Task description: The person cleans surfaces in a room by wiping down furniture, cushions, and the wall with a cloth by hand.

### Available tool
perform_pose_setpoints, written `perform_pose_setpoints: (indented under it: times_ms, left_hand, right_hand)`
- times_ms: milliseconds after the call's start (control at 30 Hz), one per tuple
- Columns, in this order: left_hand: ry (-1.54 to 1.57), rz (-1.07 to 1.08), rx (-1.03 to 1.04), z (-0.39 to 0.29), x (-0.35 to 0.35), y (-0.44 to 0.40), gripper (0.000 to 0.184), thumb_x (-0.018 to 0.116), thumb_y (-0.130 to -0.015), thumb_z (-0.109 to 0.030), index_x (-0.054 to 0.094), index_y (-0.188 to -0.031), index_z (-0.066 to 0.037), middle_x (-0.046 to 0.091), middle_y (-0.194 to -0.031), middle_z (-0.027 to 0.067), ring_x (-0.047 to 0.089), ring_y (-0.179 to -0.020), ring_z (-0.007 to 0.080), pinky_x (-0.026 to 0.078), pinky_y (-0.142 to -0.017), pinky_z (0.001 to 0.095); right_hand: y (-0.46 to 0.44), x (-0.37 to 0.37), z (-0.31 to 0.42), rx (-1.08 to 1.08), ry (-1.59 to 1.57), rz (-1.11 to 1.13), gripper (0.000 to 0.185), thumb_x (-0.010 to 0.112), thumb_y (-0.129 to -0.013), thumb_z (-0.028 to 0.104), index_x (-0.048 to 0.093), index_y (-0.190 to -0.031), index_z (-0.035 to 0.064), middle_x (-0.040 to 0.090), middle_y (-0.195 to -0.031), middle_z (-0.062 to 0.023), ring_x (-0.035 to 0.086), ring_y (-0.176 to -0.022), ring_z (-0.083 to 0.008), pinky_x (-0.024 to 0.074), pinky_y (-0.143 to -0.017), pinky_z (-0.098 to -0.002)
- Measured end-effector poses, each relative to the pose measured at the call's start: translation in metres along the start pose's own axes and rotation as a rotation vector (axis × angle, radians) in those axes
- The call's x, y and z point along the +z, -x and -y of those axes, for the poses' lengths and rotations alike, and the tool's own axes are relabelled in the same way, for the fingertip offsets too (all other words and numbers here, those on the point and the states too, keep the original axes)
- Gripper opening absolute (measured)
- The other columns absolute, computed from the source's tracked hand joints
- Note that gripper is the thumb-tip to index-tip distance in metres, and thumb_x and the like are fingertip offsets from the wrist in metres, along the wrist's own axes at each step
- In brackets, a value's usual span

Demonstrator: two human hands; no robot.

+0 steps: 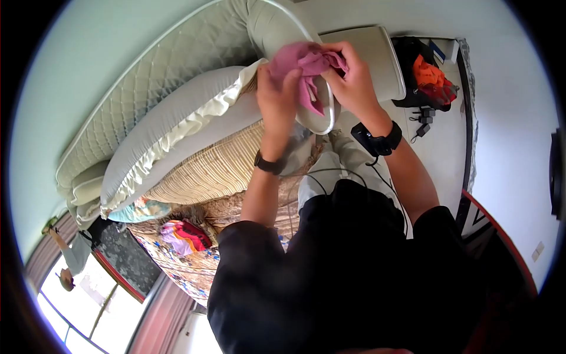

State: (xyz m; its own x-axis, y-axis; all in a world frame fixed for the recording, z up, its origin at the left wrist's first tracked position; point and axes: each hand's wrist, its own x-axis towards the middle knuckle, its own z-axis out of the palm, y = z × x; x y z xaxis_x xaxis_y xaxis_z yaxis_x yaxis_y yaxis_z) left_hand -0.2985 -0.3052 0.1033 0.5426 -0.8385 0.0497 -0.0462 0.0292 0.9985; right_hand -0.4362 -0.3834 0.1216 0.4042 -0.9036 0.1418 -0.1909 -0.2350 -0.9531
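Observation:
A crumpled pink cloth (303, 62) is stretched between my two hands, over the rounded pale edge of the bed's headboard (283, 29). My left hand (277, 97) is closed on the cloth's left side, fingers partly hidden by it. On the right side, my right hand (352, 79) pinches the cloth between thumb and fingers. One pointed corner of the cloth hangs down between the hands. Both wrists wear dark bands.
Grey pillows (171, 112) and a striped cushion (212, 165) lie left of my hands. A colourful cloth (186, 236) rests on the patterned bed cover (177, 268). At right are a beige cabinet (368, 65), an orange item (427, 74) and black adapters (423, 124). Another person (73, 259) is at far left.

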Motion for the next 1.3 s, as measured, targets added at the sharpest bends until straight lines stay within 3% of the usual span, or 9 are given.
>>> perform_pose_setpoints:
  times_ms: [167, 367, 567, 700, 833, 933, 1033, 1167, 1300]
  left_hand:
    - [-0.122, -0.055, 0.027, -0.006, 0.005, 0.008, 0.013, 0.061, -0.097, -0.007, 0.052, -0.104, -0.001, 0.06, -0.092, 0.0017, 0.053, -0.081, 0.0069, 0.047, -0.073, 0.0227]
    - [0.055, -0.004, 0.002, 0.019, -0.003, 0.036, 0.023, 0.055, -0.098, -0.004, 0.044, -0.118, 0.0, 0.062, -0.101, 0.0059, 0.061, -0.088, 0.0112, 0.05, -0.082, 0.0256]
    - [-0.497, 0.177, 0.139, 0.039, -0.04, 0.083, 0.033, 0.056, -0.096, -0.004, 0.039, -0.124, 0.001, 0.06, -0.104, 0.0086, 0.059, -0.096, 0.0174, 0.046, -0.095, 0.0318]
    - [-0.244, 0.159, 0.136, 0.086, -0.045, 0.116, 0.033, 0.054, -0.094, 0.002, 0.041, -0.124, 0.0, 0.058, -0.111, 0.0084, 0.057, -0.1, 0.0147, 0.047, -0.092, 0.0291]
    - [-0.111, 0.379, 0.157, 0.145, -0.072, 0.137, 0.03, 0.067, -0.093, -0.008, 0.049, -0.115, 0.002, 0.064, -0.102, 0.0153, 0.066, -0.089, 0.0215, 0.053, -0.073, 0.032]
    - [-0.131, 0.586, 0.039, 0.168, -0.102, 0.141, 0.031, 0.065, -0.095, -0.008, 0.047, -0.117, 0.002, 0.065, -0.104, 0.0158, 0.067, -0.089, 0.0198, 0.054, -0.073, 0.0309]
    - [0.089, 0.675, -0.153, 0.165, -0.127, 0.141, 0.033, 0.062, -0.096, -0.007, 0.043, -0.122, 0.003, 0.064, -0.106, 0.0169, 0.067, -0.09, 0.0187, 0.055, -0.073, 0.0306]
    - [-0.076, 0.561, 0.111, 0.17, -0.15, 0.121, 0.047, 0.058, -0.098, -0.009, 0.034, -0.136, 0.004, 0.063, -0.111, 0.0192, 0.066, -0.099, 0.0273, 0.054, -0.084, 0.0353]
    - [-0.107, 0.412, 0.356, 0.179, -0.147, 0.091, 0.054, 0.053, -0.099, -0.007, 0.027, -0.146, 0.0, 0.058, -0.113, 0.0119, 0.059, -0.093, 0.0149, 0.052, -0.071, 0.027]
  right_hand:
    - [0.013, 0.003, 0.008, 0.025, -0.153, -0.04, 0.027, 0.069, -0.087, 0.003, 0.06, -0.113, -0.0001, 0.069, -0.096, -0.006, 0.061, -0.089, -0.0085, 0.0496, -0.08, -0.0243]
    - [0.046, 0.005, 0.019, 0.023, -0.203, -0.096, 0.034, 0.065, -0.082, -0.006, 0.061, -0.115, -0.0012, 0.07, -0.099, -0.0104, 0.065, -0.089, -0.0104, 0.0511, -0.079, -0.0248]
    - [0.106, 0.021, 0.001, -0.056, -0.15, -0.206, 0.047, 0.054, -0.072, -0.015, 0.061, -0.117, -0.0035, 0.07, -0.111, -0.0176, 0.07, -0.096, -0.0201, 0.0535, -0.084, -0.0266]
    - [0.159, 0.046, -0.041, -0.264, -0.048, -0.318, 0.045, 0.056, -0.071, -0.013, 0.063, -0.115, -0.0025, 0.07, -0.113, -0.0176, 0.072, -0.09, -0.0221, 0.0544, -0.079, -0.0265]
    - [0.212, 0.084, -0.092, -0.082, 0.121, -0.378, 0.041, 0.063, -0.074, -0.008, 0.065, -0.115, 0.0004, 0.071, -0.103, -0.0177, 0.072, -0.085, -0.0237, 0.0556, -0.075, -0.0298]
    - [0.24, 0.114, -0.122, -0.239, 0.417, -0.455, 0.04, 0.067, -0.075, 0.0, 0.067, -0.114, 0.0099, 0.068, -0.081, -0.0119, 0.064, -0.065, -0.0266, 0.0506, -0.057, -0.0345]
    - [0.25, 0.142, -0.118, -0.204, 0.474, -0.48, 0.039, 0.066, -0.077, 0.004, 0.067, -0.115, 0.013, 0.068, -0.084, -0.0115, 0.065, -0.069, -0.0296, 0.0519, -0.06, -0.0374]
    - [0.236, 0.176, -0.09, -0.132, 0.397, -0.494, 0.034, 0.071, -0.082, 0.009, 0.066, -0.116, 0.0078, 0.071, -0.1, -0.0124, 0.07, -0.081, -0.0303, 0.055, -0.07, -0.0347]
    - [0.204, 0.185, -0.085, -0.153, 0.573, -0.447, 0.034, 0.074, -0.084, 0.021, 0.064, -0.114, 0.01, 0.07, -0.105, -0.011, 0.07, -0.084, -0.0288, 0.055, -0.069, -0.0353]
